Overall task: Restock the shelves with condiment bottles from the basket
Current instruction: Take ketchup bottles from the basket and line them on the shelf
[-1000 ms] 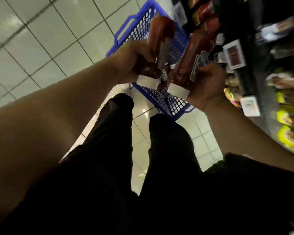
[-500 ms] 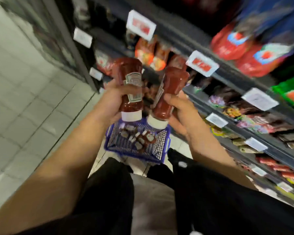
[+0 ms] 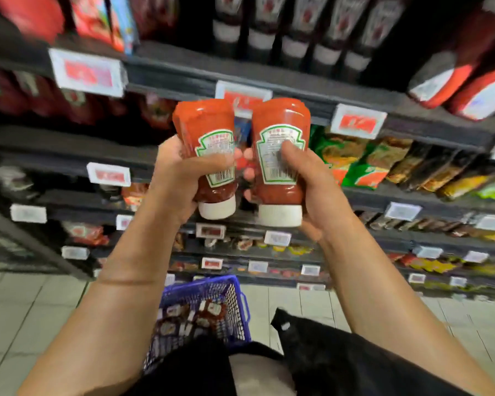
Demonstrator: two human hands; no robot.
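Left hand (image 3: 180, 178) grasps ketchup bottle (image 3: 209, 155), right hand (image 3: 309, 184) grasps second bottle (image 3: 280, 158). Both below top shelf (image 3: 297, 90) row; lift, seat caps down.

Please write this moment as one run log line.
left hand: holds ketchup bottle | right hand: holds second bottle | basket: still stocked

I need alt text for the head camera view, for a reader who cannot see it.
Two hands each hold a red ketchup bottle, cap down: left hand, left bottle, right hand, right bottle. Stocked shelves stand behind them; a blue basket sits on the floor below.
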